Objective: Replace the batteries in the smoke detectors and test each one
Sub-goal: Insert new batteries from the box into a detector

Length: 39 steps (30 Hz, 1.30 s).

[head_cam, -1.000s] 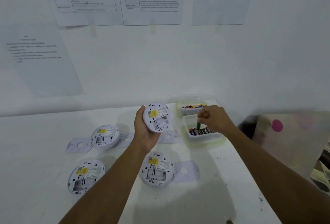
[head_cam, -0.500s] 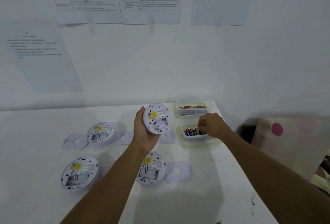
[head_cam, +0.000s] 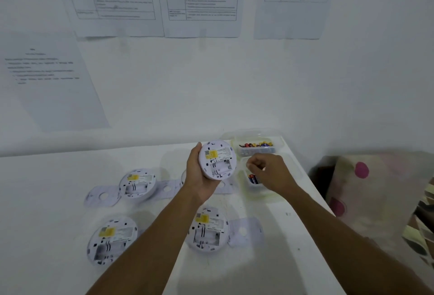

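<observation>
Left grip around detector; right grip curled above batteries

No word or number can be read anywhere. On the wall beyond both hands, three sheets carry ruled tables of small print, all blurred. A fourth sheet, far to the left of the left hand, has a centred heading and a few short lines, also illegible. The detector in the left hand bears a yellow label beside a white one with fine print, too small to make out. Three more detectors, left of that hand and nearer than it, carry like labels, equally unreadable. The batteries under the right hand have coloured wrappers, but no brand is legible.
</observation>
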Tool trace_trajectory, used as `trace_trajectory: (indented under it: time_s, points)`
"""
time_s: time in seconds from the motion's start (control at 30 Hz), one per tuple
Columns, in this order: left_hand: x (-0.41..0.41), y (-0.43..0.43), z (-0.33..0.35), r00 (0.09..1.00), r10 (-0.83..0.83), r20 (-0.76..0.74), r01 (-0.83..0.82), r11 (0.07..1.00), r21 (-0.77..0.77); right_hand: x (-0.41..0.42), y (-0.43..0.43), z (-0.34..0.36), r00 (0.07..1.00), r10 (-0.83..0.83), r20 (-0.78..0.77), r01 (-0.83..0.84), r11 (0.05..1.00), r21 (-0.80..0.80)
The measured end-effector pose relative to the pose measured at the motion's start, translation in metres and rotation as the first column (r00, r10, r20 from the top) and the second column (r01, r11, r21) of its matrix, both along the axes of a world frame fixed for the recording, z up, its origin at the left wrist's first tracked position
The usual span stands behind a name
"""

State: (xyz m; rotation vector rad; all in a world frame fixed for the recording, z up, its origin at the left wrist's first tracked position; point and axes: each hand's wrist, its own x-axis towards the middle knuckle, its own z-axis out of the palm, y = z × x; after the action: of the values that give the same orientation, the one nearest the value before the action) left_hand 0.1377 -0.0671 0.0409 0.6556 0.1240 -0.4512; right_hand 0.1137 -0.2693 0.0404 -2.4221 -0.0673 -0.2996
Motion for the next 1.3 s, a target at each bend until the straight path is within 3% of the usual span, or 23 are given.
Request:
trace_trajectory:
  time_s: [0.43, 0.77, 0.9, 1.03, 1.1, 1.17, 1.23, 1.3]
  points:
    - [0.047, 0.012, -0.003, 0.993, -0.12, -0.017, 0.12, 0.993, -0.018, 0.057, -0.037, 0.017, 0.983, -0.184, -0.013, 0.183, 0.981, -0.058]
    - [0.072, -0.011, -0.009, 0.999, -0.046, -0.024, 0.047, 0.999, 0.008, 0.131, -0.067, 0.017, 0.953, -0.236, -0.191, 0.14, 0.899, -0.415]
    - [0.078, -0.015, -0.014, 1.0, -0.014, -0.025, 0.015, 0.999, 0.037, 0.145, -0.065, 0.012, 0.94, -0.27, -0.209, 0.104, 0.81, -0.577]
    - [0.079, -0.018, -0.016, 0.999, -0.015, -0.028, 0.016, 0.999, 0.039, 0.152, -0.063, 0.005, 0.933, -0.308, -0.187, 0.129, 0.769, -0.626]
    - [0.078, -0.018, -0.016, 0.999, -0.008, -0.033, 0.009, 1.0, 0.028, 0.153, -0.062, 0.005, 0.93, -0.315, -0.188, 0.146, 0.788, -0.598]
    - [0.078, -0.018, -0.015, 0.999, 0.001, -0.036, 0.0, 1.0, 0.009, 0.152, -0.061, 0.011, 0.938, -0.287, -0.193, 0.174, 0.874, -0.453]
    - [0.078, -0.018, -0.014, 0.999, 0.011, -0.039, -0.011, 1.0, -0.011, 0.147, -0.053, 0.024, 0.96, -0.218, -0.176, 0.187, 0.967, -0.174]
    - [0.077, -0.017, -0.012, 0.999, 0.021, -0.035, -0.022, 1.0, -0.017, 0.133, -0.038, 0.038, 0.987, -0.126, -0.099, 0.138, 0.983, 0.123]
